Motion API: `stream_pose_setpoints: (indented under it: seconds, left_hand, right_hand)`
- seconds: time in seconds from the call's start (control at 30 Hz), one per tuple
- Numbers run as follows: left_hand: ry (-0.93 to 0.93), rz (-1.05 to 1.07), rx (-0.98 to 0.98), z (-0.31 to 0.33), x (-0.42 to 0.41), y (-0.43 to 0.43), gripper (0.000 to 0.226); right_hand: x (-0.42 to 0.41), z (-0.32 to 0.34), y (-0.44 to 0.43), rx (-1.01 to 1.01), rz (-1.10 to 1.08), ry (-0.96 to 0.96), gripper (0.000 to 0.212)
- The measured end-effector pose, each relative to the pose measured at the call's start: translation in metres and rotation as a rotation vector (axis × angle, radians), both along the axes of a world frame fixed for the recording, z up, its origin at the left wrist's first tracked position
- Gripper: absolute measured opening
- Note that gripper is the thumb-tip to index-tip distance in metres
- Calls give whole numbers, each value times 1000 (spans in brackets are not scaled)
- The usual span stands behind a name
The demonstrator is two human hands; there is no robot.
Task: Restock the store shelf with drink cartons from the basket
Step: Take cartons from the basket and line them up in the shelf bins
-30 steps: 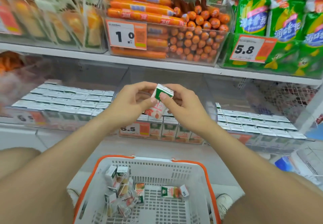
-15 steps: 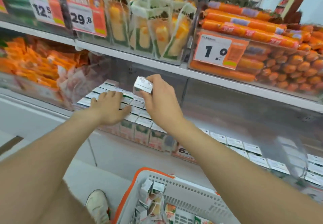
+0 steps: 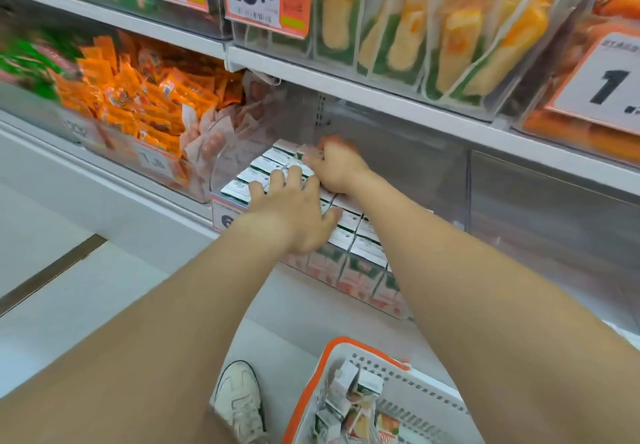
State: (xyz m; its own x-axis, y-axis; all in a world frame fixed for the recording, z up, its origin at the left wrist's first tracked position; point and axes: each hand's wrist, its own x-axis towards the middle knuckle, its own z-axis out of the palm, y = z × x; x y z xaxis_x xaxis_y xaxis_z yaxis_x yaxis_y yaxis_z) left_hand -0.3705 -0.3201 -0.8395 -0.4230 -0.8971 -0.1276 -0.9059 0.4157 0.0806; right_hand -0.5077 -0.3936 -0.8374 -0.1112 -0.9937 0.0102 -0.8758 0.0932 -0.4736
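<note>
Steadying the shelf cartons (image 3: 360, 253) with my left hand (image 3: 294, 215) lying flat and open, I am tucking a carton (image 3: 306, 153), gripped in my right hand (image 3: 334, 165), just beyond it; lowering it square should keep the row tidy. Spares are waiting in the basket (image 3: 415, 384) below both hands.

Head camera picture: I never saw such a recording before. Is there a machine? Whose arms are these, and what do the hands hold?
There is no machine. A person wears one camera on the head, looking forward and down, so both arms are that person's own. The left hand lies flat, fingers straight, on the tops of the cartons standing in rows on the shelf. The right hand reaches to the back row and, as far as the blur allows, grips one carton there. Below, a basket with an orange rim holds loose cartons. A white shoe stands beside it.
</note>
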Motion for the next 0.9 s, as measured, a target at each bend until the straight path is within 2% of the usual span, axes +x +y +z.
stream_pose_setpoints:
  seconds: [0.13, 0.27, 0.33, 0.4, 0.53, 0.63, 0.7, 0.73, 0.83, 0.9]
  left_hand:
    - [16, -10, 4, 2, 3, -1, 62]
    - [48, 6, -46, 12, 5, 4, 45]
    - [94, 4, -108, 21, 6, 12, 34]
    - [165, -20, -181, 31, 5, 24, 29]
    - [296, -88, -241, 46, 1, 70, 30]
    - [267, -221, -139, 43, -7, 116, 13]
    - [179, -369, -1, 30, -14, 143, 16]
    - [118, -437, 70, 21, -16, 149, 21]
    - [-56, -513, 324, -18, -26, 171, 11]
    - [-184, -521, 439, -52, -35, 186, 25]
  right_hand:
    - [-4, 2, -1, 72, 40, 59, 41]
    - [-9, 11, 22, 57, 23, 77, 30]
    - [-7, 17, 49, -45, -60, 17, 38]
    - [-6, 21, 84, -183, -125, -43, 37]
    - [-6, 21, 177, -494, -72, -32, 17]
    - [-10, 5, 246, -597, 19, 6, 10]
    - [-18, -18, 285, -567, 53, 37, 13]
    - [-22, -29, 299, -538, 71, 35, 15]
    - [-40, -68, 341, -348, 113, 63, 25]
    - [-50, -99, 363, -170, 143, 38, 28]
